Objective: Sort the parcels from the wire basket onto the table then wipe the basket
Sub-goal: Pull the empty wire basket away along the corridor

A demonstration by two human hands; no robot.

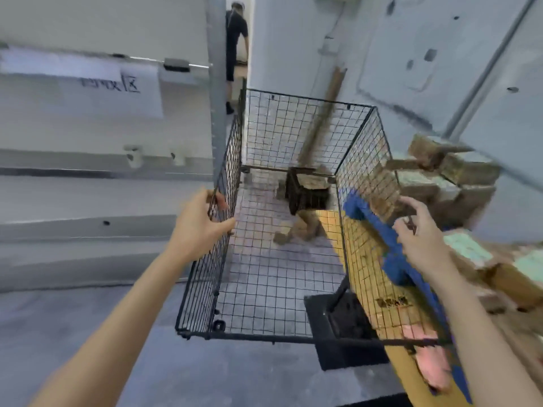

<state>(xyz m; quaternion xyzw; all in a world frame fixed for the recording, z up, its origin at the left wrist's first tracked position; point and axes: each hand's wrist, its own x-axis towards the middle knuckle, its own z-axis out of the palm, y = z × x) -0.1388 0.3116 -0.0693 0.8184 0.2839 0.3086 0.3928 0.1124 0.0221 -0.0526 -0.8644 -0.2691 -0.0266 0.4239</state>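
The left hand [202, 227] grips the wire basket [211, 274] at the top rim of its left wall. The fingers are hooked over the wire and into the mesh, and the thumb lies along the outside. The right hand [420, 239] sits at the top rim of the basket's right wall, about level with the left hand. Its thumb and a curled finger close on the rim wire while the forefinger is lifted, though blur softens the detail. The basket thus lies between the two hands, its open top facing the camera and its long walls running away from the person. Just beside the basket's right wall runs a table [407, 377] with a yellow top and a blue edge. The parcels [458, 168], brown boxes with pale labels, are stacked on it to the right of the basket. A pink item [432, 365] lies on the table near the basket's near right corner, too blurred to identify. A black block [343, 333] shows at that same corner. A black crate [305, 192] and some brown scraps show through the mesh at the basket's far end, though whether they are inside or beyond it is unclear. Behind the basket a cardboard tube [326, 110] leans on the wall, and farther back a person [236, 39] in dark clothes bends in a doorway.
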